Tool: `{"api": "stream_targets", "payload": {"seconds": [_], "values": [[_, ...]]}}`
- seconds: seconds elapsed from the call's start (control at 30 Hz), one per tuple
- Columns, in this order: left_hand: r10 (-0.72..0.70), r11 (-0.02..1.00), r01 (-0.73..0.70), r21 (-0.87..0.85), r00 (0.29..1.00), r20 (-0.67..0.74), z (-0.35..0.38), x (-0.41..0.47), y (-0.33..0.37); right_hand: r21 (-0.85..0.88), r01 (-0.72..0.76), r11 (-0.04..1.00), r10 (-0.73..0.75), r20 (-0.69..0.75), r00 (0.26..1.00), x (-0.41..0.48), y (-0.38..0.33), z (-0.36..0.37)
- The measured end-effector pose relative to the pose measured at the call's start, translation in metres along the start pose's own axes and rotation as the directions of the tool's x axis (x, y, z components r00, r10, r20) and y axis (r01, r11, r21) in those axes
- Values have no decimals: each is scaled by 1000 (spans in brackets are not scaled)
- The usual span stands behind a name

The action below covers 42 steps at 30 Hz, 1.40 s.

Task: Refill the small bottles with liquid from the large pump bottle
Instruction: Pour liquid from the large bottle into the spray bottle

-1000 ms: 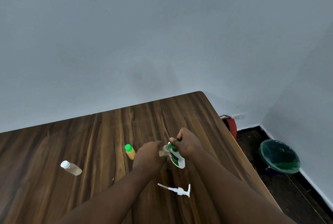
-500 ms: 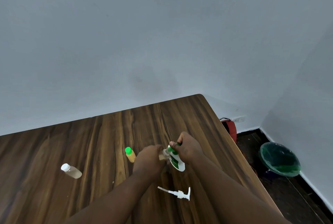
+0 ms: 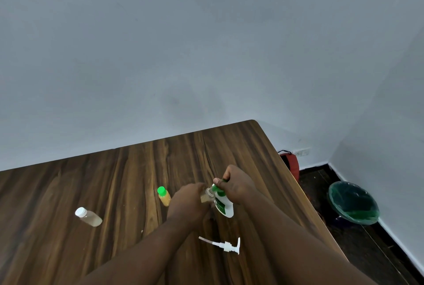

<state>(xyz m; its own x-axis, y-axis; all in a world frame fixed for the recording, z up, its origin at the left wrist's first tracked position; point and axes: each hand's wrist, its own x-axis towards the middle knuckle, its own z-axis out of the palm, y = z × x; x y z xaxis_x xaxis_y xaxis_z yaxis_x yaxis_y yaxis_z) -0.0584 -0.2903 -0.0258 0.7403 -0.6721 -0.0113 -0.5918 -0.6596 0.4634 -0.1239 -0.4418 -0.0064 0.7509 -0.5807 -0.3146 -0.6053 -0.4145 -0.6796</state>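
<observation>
My right hand (image 3: 236, 187) grips the large white and green bottle (image 3: 223, 205), tilted with its open neck toward the left. My left hand (image 3: 189, 202) holds a small clear bottle (image 3: 207, 195) with its mouth against that neck. The white pump head (image 3: 226, 245) lies detached on the wooden table (image 3: 114, 181), near my forearms. A small bottle with a green cap (image 3: 164, 195) and orange liquid stands just left of my left hand. Another small bottle with a white cap (image 3: 88, 216) stands farther left.
The table's right edge runs diagonally close to my right arm. On the dark floor beyond it sit a green bin (image 3: 353, 203) and a red object (image 3: 292, 165) by a wall socket. A grey wall borders the table's far side.
The view has drifted slightly. Both hands stay together over the table, still holding the two bottles mouth to neck.
</observation>
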Motion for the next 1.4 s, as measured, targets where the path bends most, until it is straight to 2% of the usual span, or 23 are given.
{"api": "stream_targets", "payload": {"seconds": [1.4], "values": [[-1,1000,2,-19,1000,24,6,3,-3,21,-7,1000,7,-21,1000,-2,5,6]]}}
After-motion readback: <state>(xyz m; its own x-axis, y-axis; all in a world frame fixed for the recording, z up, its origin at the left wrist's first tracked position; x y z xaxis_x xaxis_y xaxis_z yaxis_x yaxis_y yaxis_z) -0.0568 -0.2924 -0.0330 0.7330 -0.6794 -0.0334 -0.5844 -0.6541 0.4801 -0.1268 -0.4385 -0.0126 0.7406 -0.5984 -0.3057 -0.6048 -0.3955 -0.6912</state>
